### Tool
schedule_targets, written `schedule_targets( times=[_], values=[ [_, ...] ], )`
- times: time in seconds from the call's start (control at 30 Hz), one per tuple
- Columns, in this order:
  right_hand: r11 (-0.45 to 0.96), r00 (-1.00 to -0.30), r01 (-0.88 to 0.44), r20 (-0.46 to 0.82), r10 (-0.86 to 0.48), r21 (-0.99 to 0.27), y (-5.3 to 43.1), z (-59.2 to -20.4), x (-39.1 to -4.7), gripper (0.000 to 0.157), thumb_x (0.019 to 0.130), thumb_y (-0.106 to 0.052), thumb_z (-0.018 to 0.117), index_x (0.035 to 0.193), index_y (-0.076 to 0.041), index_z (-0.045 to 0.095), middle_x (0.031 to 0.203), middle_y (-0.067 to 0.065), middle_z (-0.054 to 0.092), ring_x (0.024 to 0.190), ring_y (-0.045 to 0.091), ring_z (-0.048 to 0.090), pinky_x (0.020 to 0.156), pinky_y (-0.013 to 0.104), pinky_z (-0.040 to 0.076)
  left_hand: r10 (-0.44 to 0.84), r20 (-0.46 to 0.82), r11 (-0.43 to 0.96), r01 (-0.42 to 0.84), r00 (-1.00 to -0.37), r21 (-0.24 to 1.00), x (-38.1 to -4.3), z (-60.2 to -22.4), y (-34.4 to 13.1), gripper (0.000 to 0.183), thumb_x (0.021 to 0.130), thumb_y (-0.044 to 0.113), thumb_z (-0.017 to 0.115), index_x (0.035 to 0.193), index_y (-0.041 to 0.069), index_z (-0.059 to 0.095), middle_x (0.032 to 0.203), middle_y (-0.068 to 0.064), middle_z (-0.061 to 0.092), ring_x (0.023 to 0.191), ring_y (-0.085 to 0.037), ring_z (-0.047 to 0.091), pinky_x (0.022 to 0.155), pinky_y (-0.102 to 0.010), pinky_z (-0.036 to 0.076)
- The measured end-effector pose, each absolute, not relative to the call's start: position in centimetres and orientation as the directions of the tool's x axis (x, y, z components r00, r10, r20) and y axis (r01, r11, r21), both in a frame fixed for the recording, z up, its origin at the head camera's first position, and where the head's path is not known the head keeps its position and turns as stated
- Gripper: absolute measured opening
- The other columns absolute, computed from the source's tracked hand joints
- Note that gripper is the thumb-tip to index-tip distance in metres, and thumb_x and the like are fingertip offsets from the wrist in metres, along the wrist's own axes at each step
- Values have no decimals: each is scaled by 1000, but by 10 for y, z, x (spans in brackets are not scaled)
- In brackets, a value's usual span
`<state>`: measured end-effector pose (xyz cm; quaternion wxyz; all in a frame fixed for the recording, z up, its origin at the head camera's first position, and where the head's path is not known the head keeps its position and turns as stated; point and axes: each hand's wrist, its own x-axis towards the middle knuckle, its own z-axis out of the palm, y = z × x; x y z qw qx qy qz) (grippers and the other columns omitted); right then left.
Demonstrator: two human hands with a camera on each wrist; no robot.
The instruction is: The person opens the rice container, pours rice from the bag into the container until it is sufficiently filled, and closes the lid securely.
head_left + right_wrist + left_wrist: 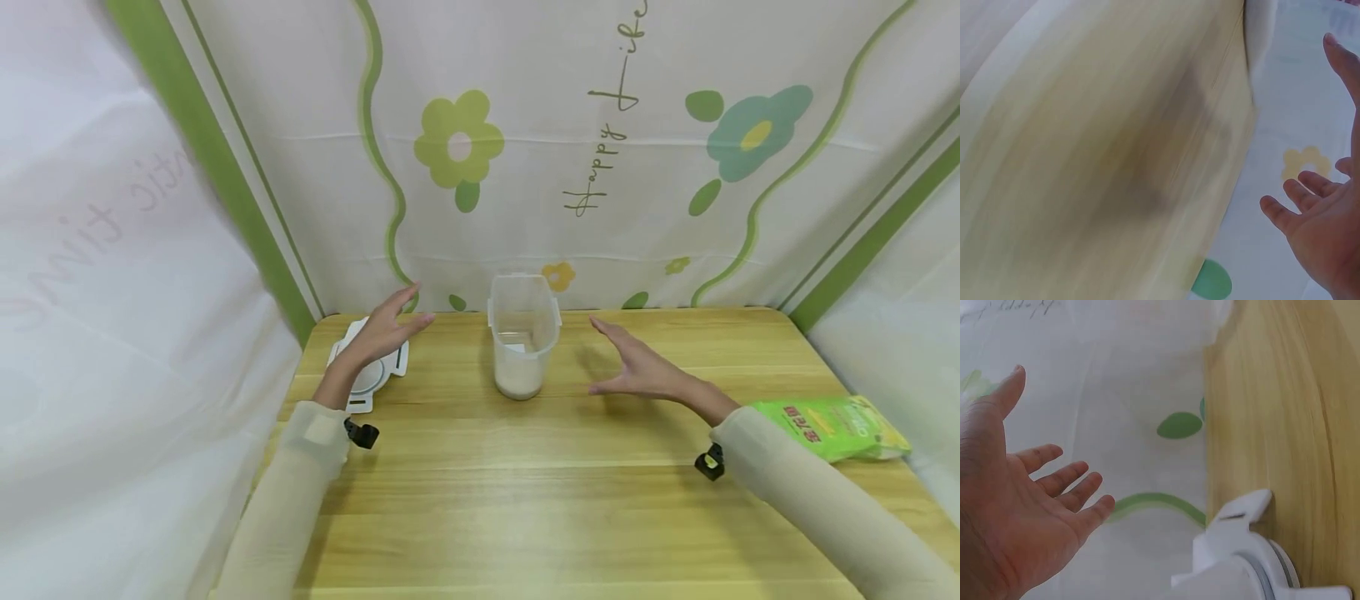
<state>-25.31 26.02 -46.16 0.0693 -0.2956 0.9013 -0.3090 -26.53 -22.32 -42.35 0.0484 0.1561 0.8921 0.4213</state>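
A clear plastic container, without a lid on it, stands upright near the back edge of the table. My left hand hovers to its left, above a white lid with side flaps; the left wrist view shows that lid below the hand. To the container's right, my right hand is in the air over the table. Both hands have spread, loosely bent fingers, hold nothing and stay apart from the container. Something pale lies in the container's bottom; its kind cannot be made out.
A green and yellow plastic packet lies at the right side of the wooden table, beside my right forearm. White curtains with printed flowers hang behind the table and along both sides.
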Motion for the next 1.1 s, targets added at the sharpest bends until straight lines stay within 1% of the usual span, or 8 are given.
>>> schedule_targets(
  times=[0.1, 0.23, 0.33, 0.53, 0.63, 0.77, 1.0, 1.1],
  values=[
    [644, -807, -498, 38, -590, -580, 270, -458, -252, 125, 79, -33, 96, 170, -7, 15, 172, 26, 22, 154, 52, 27, 117, 73, 30, 337, 50, 603, 257, -940, 755, -266, -420, -213, 92, 103, 64, 57, 171, 15, 20, 177, -11, 17, 160, -41, 21, 126, -66, 22],
    [650, -791, -517, 22, -611, -557, 282, -453, -251, 125, 80, -34, 95, 171, -10, 14, 172, 25, 22, 155, 51, 26, 118, 73, 30, 366, 67, 587, 286, -928, 758, -265, -418, -201, 93, 102, 63, 59, 171, 15, 20, 177, -9, 16, 163, -35, 15, 129, -62, 17],
    [643, -773, -542, 21, -634, -540, 290, -450, -249, 125, 80, -33, 96, 171, -12, 13, 172, 25, 22, 155, 52, 24, 117, 73, 29, 391, 85, 573, 315, -916, 757, -266, -417, -190, 93, 102, 62, 60, 171, 16, 19, 177, -9, 16, 163, -33, 14, 129, -60, 16],
    [641, -745, -588, 21, -667, -494, 304, -442, -241, 124, 78, -35, 97, 170, -7, 18, 170, 28, 25, 153, 55, 25, 115, 75, 31, 440, 110, 545, 363, -891, 756, -266, -414, -168, 99, 99, 67, 61, 172, 16, 17, 178, -12, 14, 164, -31, 11, 130, -58, 15],
    [654, -748, -591, 15, -664, -472, 311, -439, -237, 123, 78, -41, 96, 169, -5, 21, 169, 29, 27, 152, 56, 26, 114, 75, 32, 461, 113, 534, 377, -880, 757, -264, -411, -158, 100, 99, 65, 62, 172, 16, 14, 178, -12, 13, 164, -30, 10, 131, -56, 14],
    [676, -760, -583, 8, -650, -451, 322, -434, -231, 123, 77, -45, 95, 168, -4, 23, 167, 30, 29, 151, 57, 28, 112, 75, 34, 488, 123, 541, 409, -864, 735, -264, -409, -145, 104, 98, 66, 62, 172, 14, 11, 178, -13, 13, 164, -29, 10, 131, -53, 14],
    [683, -758, -603, 30, -651, -412, 340, -426, -222, 122, 76, -43, 97, 166, 0, 27, 165, 31, 33, 146, 59, 35, 107, 75, 39, 513, 105, 572, 431, -852, 698, -261, -406, -130, 115, 92, 78, 60, 172, 14, 6, 179, -10, 5, 165, -26, 4, 132, -53, 11],
    [691, -761, -603, 26, -649, -399, 349, -422, -218, 122, 75, -44, 97, 165, 0, 27, 163, 32, 34, 144, 58, 37, 105, 73, 42, 517, 98, 583, 433, -851, 688, -260, -405, -124, 116, 93, 76, 62, 172, 14, 4, 179, -6, 0, 165, -24, 2, 132, -52, 10]
  ],
)
